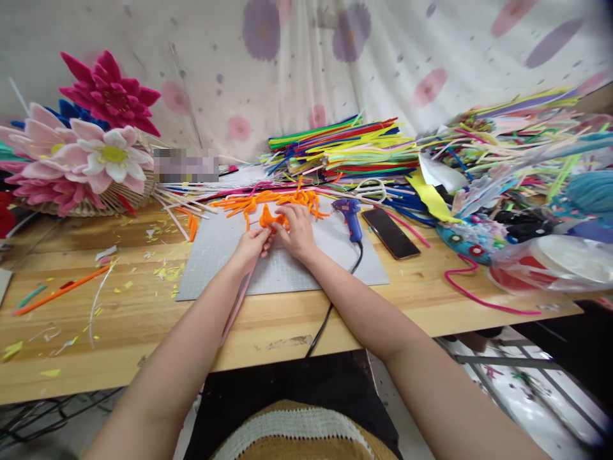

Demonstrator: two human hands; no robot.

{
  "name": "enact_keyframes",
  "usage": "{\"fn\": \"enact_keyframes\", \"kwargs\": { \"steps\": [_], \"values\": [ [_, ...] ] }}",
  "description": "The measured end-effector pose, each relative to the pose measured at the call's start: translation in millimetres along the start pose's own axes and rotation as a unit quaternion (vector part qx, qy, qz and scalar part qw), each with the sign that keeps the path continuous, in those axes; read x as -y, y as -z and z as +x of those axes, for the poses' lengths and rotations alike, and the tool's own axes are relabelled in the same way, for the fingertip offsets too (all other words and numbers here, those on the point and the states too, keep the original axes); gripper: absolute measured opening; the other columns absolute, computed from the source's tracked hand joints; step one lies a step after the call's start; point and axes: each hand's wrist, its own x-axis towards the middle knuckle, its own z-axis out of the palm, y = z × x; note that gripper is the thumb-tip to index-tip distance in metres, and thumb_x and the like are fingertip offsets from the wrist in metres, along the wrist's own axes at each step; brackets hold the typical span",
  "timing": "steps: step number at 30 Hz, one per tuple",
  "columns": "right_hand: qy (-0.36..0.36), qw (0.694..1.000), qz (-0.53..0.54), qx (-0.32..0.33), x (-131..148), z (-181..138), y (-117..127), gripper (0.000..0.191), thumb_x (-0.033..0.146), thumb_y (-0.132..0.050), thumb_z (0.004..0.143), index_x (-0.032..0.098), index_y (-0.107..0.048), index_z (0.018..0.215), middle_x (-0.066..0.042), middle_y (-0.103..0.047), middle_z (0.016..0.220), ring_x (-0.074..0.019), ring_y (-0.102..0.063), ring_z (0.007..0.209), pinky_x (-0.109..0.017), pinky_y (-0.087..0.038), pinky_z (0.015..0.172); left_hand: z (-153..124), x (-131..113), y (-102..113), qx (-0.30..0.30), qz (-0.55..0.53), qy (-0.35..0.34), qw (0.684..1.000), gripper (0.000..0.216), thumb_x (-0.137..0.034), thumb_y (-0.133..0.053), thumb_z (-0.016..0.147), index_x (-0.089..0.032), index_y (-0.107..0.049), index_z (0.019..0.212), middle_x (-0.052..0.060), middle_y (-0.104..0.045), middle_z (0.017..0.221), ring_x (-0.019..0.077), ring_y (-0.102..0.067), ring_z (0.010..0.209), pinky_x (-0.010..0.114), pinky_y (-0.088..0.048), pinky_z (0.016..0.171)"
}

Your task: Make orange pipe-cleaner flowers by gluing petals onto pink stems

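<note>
Both hands meet over a grey cutting mat (pixel 287 268) on a wooden table. My left hand (pixel 251 245) pinches the lower end of a bent orange pipe-cleaner piece (pixel 269 218). My right hand (pixel 297 230) has its fingers closed on the same orange piece from the right. A pink stem (pixel 238 300) runs from under my left hand toward the table's front edge. Just behind the hands lies a heap of loose orange pipe-cleaner pieces (pixel 282 199).
A blue glue gun (pixel 349 214) and a dark phone (pixel 390 233) lie right of the mat, scissors (pixel 371 188) behind. Stacks of coloured pipe cleaners (pixel 345 150) fill the back right. Finished pink flowers (pixel 90 153) stand at the left. Scraps litter the wood.
</note>
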Motion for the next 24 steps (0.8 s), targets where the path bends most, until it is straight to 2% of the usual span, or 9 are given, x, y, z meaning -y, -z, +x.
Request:
{"fn": "enact_keyframes", "kwargs": {
  "steps": [4, 8, 10, 12, 18, 21, 24],
  "values": [
    [-0.054, 0.995, 0.021, -0.082, -12, 0, 6, 0.023, 0.034, -0.048, 0.084, 0.021, -0.054, 0.102, -0.01, -0.056, 0.105, -0.0238, -0.046, 0.103, -0.042, -0.031, 0.096, 5, -21, 6, 0.015, 0.034, 0.028, 0.999, 0.022, -0.028, -0.067, 0.07, -0.011, -0.056, 0.063, -0.004, -0.046, 0.051, 0.0008, -0.032, 0.037, 0.014, -0.019, 0.034],
    [-0.118, 0.987, 0.044, -0.096, -28, 0, 7, 0.014, 0.029, -0.049, 0.082, 0.02, -0.055, 0.092, -0.009, -0.058, 0.093, -0.0218, -0.048, 0.092, -0.04, -0.037, 0.09, 15, -41, 17, 0.035, 0.17, 0.026, 0.985, 0.014, -0.023, -0.064, 0.07, -0.013, -0.06, 0.062, -0.001, -0.052, 0.049, 0.0063, -0.046, 0.043, 0.017, -0.029, 0.039],
    [-0.143, 0.985, 0.059, -0.08, -34, 0, 5, 0.013, 0.028, -0.049, 0.081, 0.02, -0.055, 0.089, -0.008, -0.058, 0.09, -0.0213, -0.049, 0.09, -0.04, -0.038, 0.088, 18, -48, 21, 0.034, 0.261, 0.009, 0.965, 0.013, -0.021, -0.065, 0.069, -0.013, -0.062, 0.058, 0.001, -0.054, 0.046, 0.0083, -0.047, 0.044, 0.018, -0.029, 0.041],
    [-0.16, 0.983, 0.072, -0.057, -36, -1, 2, 0.013, 0.029, -0.049, 0.08, 0.02, -0.055, 0.088, -0.008, -0.058, 0.089, -0.0211, -0.049, 0.089, -0.041, -0.038, 0.088, 20, -53, 25, 0.007, 0.312, -0.032, 0.949, 0.022, -0.018, -0.066, 0.066, -0.014, -0.057, 0.046, 0.0, -0.048, 0.039, 0.0079, -0.04, 0.041, 0.019, -0.024, 0.041],
    [-0.171, 0.983, 0.061, -0.015, -35, -5, -3, 0.009, 0.024, -0.053, 0.074, 0.02, -0.055, 0.082, -0.005, -0.06, 0.087, -0.0193, -0.051, 0.085, -0.038, -0.041, 0.081, 19, -47, 41, -0.039, 0.353, -0.131, 0.926, 0.034, -0.023, -0.058, 0.071, -0.016, -0.047, 0.039, -0.003, -0.039, 0.037, 0.0072, -0.031, 0.04, 0.022, -0.021, 0.044],
    [-0.174, 0.984, 0.038, 0.027, -33, -6, -4, 0.011, 0.021, -0.057, 0.07, 0.02, -0.054, 0.081, -0.004, -0.06, 0.084, -0.0193, -0.052, 0.085, -0.038, -0.041, 0.082, 22, -39, 55, -0.058, 0.407, -0.135, 0.901, 0.033, -0.027, -0.058, 0.071, -0.016, -0.049, 0.041, -0.002, -0.041, 0.037, 0.0082, -0.033, 0.039, 0.023, -0.02, 0.044],
    [-0.177, 0.982, 0.007, 0.061, -30, -7, -3, 0.016, 0.018, -0.057, 0.069, 0.019, -0.054, 0.084, -0.005, -0.061, 0.088, -0.02, -0.053, 0.088, -0.039, -0.04, 0.085, 21, -36, 63, -0.021, 0.425, -0.134, 0.895, 0.03, -0.025, -0.057, 0.071, -0.017, -0.051, 0.043, -0.003, -0.043, 0.038, 0.0081, -0.035, 0.039, 0.021, -0.023, 0.045]
  ]
}}
